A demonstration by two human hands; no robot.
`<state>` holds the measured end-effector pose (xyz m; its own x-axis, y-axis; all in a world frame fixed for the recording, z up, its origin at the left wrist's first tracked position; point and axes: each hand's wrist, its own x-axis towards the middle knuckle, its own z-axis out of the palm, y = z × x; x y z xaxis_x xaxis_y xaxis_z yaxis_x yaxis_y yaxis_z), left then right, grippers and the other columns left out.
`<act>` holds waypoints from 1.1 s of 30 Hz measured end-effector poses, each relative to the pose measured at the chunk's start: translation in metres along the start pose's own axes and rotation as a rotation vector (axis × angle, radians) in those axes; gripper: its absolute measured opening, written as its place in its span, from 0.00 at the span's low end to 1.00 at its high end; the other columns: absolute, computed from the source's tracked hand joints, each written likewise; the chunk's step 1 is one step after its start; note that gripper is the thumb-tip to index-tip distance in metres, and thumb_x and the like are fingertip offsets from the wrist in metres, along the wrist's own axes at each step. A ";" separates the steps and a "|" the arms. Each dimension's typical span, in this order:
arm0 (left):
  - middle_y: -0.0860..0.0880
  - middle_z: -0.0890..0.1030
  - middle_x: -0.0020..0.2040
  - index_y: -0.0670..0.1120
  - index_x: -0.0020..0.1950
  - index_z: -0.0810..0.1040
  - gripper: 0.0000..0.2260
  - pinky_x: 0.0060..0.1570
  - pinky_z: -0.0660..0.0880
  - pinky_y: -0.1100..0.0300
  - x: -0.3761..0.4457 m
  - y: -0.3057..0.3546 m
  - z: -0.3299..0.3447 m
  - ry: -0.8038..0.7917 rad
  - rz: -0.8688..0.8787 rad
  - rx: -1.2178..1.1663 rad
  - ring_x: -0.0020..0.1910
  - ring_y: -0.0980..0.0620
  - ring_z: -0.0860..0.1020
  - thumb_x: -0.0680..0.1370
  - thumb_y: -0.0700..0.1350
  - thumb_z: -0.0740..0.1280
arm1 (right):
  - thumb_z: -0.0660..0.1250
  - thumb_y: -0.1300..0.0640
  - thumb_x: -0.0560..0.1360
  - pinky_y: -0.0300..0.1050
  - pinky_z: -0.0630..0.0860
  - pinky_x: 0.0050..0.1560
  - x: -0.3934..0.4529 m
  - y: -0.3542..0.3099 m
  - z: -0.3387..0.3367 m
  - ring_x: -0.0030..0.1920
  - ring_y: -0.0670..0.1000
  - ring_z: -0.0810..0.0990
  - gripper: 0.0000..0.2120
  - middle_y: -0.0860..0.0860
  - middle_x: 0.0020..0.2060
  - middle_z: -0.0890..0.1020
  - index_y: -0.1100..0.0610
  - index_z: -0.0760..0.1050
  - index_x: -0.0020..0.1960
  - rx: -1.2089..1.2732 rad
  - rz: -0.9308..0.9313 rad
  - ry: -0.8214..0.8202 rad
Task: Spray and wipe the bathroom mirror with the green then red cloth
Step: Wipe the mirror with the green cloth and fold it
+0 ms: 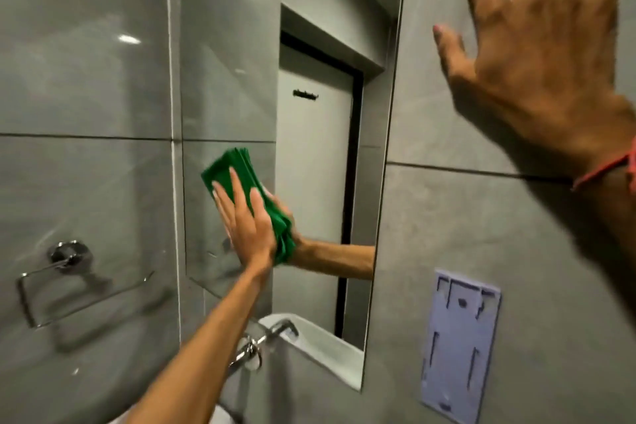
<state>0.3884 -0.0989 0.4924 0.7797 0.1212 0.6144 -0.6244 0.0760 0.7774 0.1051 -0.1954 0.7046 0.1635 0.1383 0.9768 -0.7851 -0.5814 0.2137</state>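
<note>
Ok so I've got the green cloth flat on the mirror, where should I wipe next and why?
Probably sweep upward. Your left hand presses the green cloth flat near the lower left of the mirror, so most of the glass lies above it. Your right hand rests spread on the wall tile, bracing you.

Hidden and cut-off parts around the mirror (309, 148)

The left hand (246, 220) covers much of the green cloth (241, 169) against the mirror. Right of the mirror, the right hand (537, 55) loses its fingertips at the top edge. The basin below is mostly cropped.
</note>
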 end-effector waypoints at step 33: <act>0.53 0.84 0.58 0.50 0.68 0.76 0.33 0.54 0.77 0.66 0.023 0.283 0.014 -0.444 0.706 -0.417 0.56 0.59 0.82 0.68 0.64 0.76 | 0.76 0.55 0.77 0.34 0.79 0.28 0.081 0.050 -0.068 0.43 0.52 0.86 0.06 0.51 0.42 0.86 0.56 0.84 0.52 1.065 0.652 -0.147</act>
<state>0.2306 -0.0888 0.7288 0.1054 -0.1079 0.9886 -0.8602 0.4890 0.1451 0.0385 -0.1587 0.7932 0.0456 -0.4686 0.8823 0.1149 -0.8748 -0.4706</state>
